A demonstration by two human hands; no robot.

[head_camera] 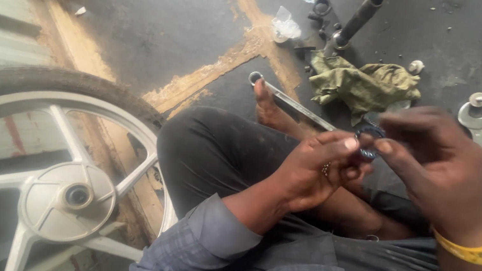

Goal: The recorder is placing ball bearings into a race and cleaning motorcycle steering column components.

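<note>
Shirt: grey-blue, faint plaid check, small dark button at the front. Left sleeve (205, 239) long, cuff pushed up the forearm, cloth bunched in folds. Right sleeve, same fabric, shows only at the lower frame edge. Trousers (219, 151) dark, near black, dusty with pale smudges at the knee. Right wrist carries a yellow band (473, 250), rubbery, with dark printing on it. Left hand (312, 172) bears a small metal ring (326, 168) on one finger. Foot (270, 111) bare, no shoe.
</note>
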